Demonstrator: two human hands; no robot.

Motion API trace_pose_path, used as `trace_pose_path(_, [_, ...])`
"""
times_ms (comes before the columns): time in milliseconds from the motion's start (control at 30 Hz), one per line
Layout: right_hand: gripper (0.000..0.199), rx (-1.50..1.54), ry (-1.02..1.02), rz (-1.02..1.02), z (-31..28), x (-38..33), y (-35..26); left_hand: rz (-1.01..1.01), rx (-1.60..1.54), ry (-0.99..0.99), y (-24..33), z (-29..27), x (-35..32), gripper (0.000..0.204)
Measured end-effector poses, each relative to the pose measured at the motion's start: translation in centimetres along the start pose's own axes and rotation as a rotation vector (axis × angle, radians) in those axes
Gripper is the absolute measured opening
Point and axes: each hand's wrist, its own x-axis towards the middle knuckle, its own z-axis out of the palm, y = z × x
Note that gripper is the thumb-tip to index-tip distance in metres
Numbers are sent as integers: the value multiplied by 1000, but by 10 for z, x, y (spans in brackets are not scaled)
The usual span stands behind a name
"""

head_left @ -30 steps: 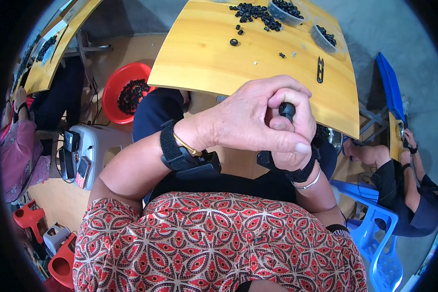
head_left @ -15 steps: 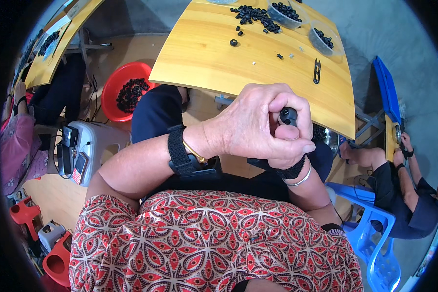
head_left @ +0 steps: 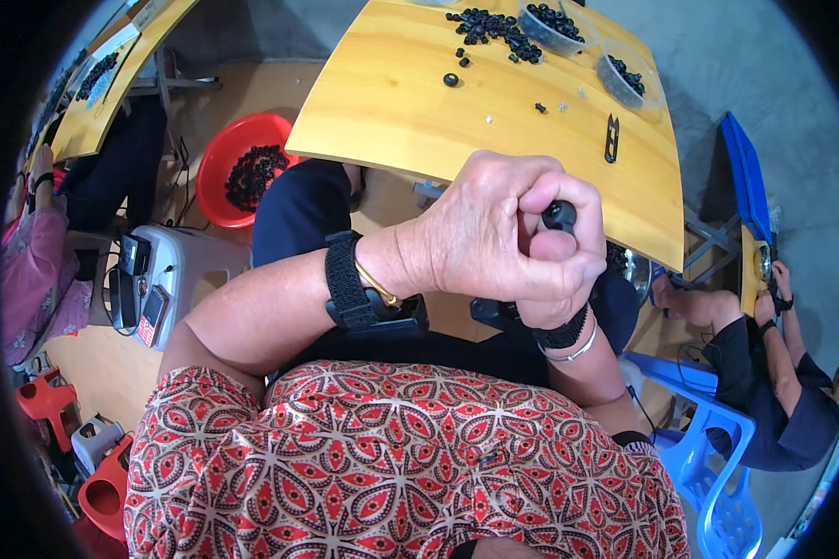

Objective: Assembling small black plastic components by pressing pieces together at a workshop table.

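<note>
Both hands were clasped together above the lap, short of the yellow wooden table's (head_left: 457,121) near edge. Left hand (head_left: 480,233) wrapped over the right hand (head_left: 555,279), both pinching a small black round part (head_left: 558,215) w/ fingers closed.

red patterned shirt (head_left: 391,466) – yellow table (head_left: 494,112) – red basin (head_left: 242,168), blue chair (head_left: 708,447)

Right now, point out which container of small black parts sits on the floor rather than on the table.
The red basin, left of the wooden table. The two clear bowls and rest on the tabletop's far right end.
</note>
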Motion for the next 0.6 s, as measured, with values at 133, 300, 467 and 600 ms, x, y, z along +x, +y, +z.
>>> trace_pose_path(133, [28, -58, -40, -34, 1, 16, -1, 39, -82, 31, -18, -3, 3, 45])
trace_pose_path(300, [21, -406, -20, -3, -18, 29, 16, -439, -253, 88, -27, -31, 1, 52])
trace_pose_path(467, [20, -429, -92, -84, -21, 32, 34, -632, -365, -29, -51, -32, 1, 37])
trace_pose_path(600, [23, -399, -129, -99, -21, 33, 23, -646, -635, -34, -54, -32, 1, 32])
